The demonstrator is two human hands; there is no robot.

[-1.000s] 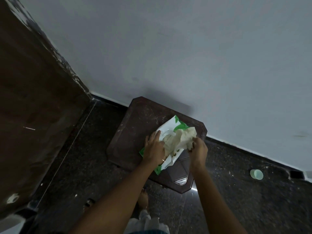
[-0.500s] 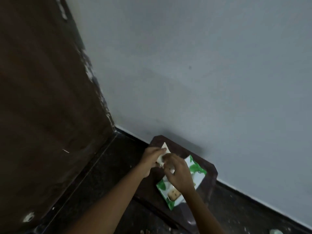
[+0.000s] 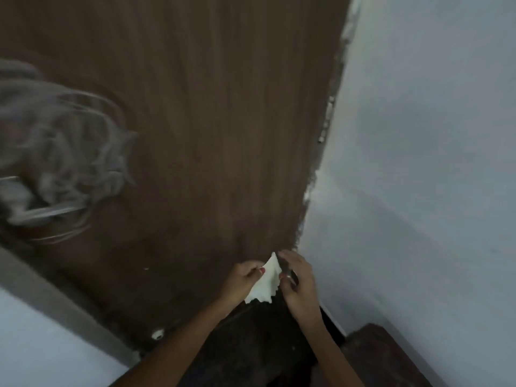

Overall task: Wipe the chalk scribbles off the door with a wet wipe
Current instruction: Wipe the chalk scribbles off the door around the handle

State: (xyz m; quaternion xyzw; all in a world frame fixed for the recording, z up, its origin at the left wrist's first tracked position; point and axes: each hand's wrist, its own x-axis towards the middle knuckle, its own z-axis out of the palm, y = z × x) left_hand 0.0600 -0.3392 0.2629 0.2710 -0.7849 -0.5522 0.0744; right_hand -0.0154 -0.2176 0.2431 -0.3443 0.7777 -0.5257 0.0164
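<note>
The left hand (image 3: 243, 277) and right hand (image 3: 300, 280) both pinch the wipe (image 3: 266, 280) low before the door (image 3: 209, 107); the scribbles (image 3: 61, 152) lie well apart, up-left, nearer the left hand.

Across the door (image 3: 209, 121), open room lay between the scribbles (image 3: 61, 152) at its left and the wall (image 3: 418, 163) hemming its right edge. A stool (image 3: 391, 358) stood low by its right corner.
</note>
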